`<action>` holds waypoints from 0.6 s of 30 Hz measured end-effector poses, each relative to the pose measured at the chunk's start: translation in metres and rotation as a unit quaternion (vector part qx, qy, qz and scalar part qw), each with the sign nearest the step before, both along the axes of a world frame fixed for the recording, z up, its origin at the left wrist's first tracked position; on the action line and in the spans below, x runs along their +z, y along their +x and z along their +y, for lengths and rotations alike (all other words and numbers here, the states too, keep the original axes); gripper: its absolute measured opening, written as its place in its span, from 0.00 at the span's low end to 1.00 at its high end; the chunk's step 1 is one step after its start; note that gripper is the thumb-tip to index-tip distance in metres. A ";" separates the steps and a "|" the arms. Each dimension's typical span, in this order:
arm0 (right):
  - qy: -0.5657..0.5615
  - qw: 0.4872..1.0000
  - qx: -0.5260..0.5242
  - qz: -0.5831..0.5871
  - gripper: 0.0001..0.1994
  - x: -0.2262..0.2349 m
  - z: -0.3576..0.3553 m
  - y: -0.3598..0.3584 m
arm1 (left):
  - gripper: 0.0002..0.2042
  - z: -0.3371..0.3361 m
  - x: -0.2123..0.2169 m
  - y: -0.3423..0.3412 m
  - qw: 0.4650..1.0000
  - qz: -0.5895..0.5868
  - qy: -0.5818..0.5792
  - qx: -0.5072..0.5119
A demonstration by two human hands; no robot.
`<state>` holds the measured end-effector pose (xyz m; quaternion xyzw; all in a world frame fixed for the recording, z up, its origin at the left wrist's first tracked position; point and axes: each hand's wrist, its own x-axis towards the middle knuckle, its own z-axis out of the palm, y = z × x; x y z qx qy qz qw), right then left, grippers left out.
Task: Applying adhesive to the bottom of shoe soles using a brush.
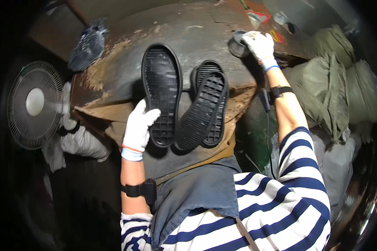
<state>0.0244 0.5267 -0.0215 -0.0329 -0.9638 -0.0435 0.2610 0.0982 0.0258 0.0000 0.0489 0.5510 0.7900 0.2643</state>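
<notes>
My left hand (139,125), in a white glove, grips the lower left edge of a black shoe sole (161,88), its hollow, ribbed side facing up. Just right of it, more black soles (202,109) overlap in a small pile by my lap, showing ribs and a grid of square pockets. Farther off to the right, my gloved right hand (259,45) is closed at the mouth of a small round glass jar (238,50). Whatever its fingers pinch is hidden by the glove and the jar's rim.
A worn workbench (125,54) spans the far side, with a dark plastic bag (88,46) on its left. A fan (35,102) stands at left. Stuffed green sacks (322,88) crowd the right, near a hanging black cable (268,134). Tape rolls (276,37) lie beyond my right hand.
</notes>
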 end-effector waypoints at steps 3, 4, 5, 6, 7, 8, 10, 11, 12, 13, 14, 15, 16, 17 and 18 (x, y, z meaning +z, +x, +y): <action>0.056 0.998 -0.040 -0.002 0.12 -0.009 0.009 -0.013 | 0.24 -0.012 0.019 -0.016 0.993 -0.062 0.100 -0.023; 0.052 0.997 0.001 0.059 0.12 -0.009 0.026 -0.007 | 0.24 -0.008 0.024 -0.020 0.987 -0.081 0.139 -0.020; 0.044 0.990 0.050 0.123 0.13 -0.009 0.036 -0.008 | 0.26 -0.009 0.029 -0.024 0.978 -0.082 0.190 -0.028; -0.093 0.980 0.069 0.164 0.13 -0.017 0.048 -0.005 | 0.28 -0.013 0.020 -0.036 0.963 -0.144 0.222 -0.042; -0.228 0.949 0.085 0.200 0.14 -0.026 0.053 -0.001 | 0.30 -0.016 0.011 -0.046 0.943 -0.206 0.254 -0.058; -0.482 0.851 0.077 0.197 0.12 -0.024 0.032 -0.004 | 0.35 -0.013 0.014 -0.045 0.947 -0.146 0.280 -0.063; -0.682 0.674 0.048 0.281 0.11 -0.002 0.020 0.009 | 0.37 0.018 0.040 -0.036 0.917 -0.151 0.357 -0.090; -0.727 0.601 0.067 0.324 0.11 0.003 0.039 0.016 | 0.40 0.037 0.055 -0.030 0.880 -0.153 0.432 -0.121; -0.753 0.527 0.109 0.379 0.10 0.005 0.045 0.018 | 0.43 0.049 0.061 -0.023 0.833 -0.141 0.504 -0.176; -0.752 0.527 0.111 0.381 0.10 0.009 0.041 0.020 | 0.42 0.058 0.068 -0.016 0.756 -0.170 0.596 -0.211; -0.562 0.736 0.089 0.367 0.09 0.014 0.026 0.024 | 0.42 0.063 0.068 -0.012 0.759 -0.190 0.593 -0.191; -0.327 0.886 0.059 0.323 0.09 0.016 0.010 0.028 | 0.43 0.066 0.068 -0.010 0.761 -0.210 0.589 -0.171; -0.354 0.881 0.062 0.306 0.10 0.038 -0.040 0.032 | 0.41 0.067 0.065 -0.012 0.809 -0.210 0.528 -0.153; -0.360 0.873 0.088 0.317 0.10 0.055 -0.063 0.037 | 0.40 0.073 0.068 -0.013 0.847 -0.210 0.464 -0.151; -0.413 0.850 0.101 0.311 0.10 0.064 -0.090 0.036 | 0.38 0.075 0.063 -0.012 0.855 -0.231 0.437 -0.158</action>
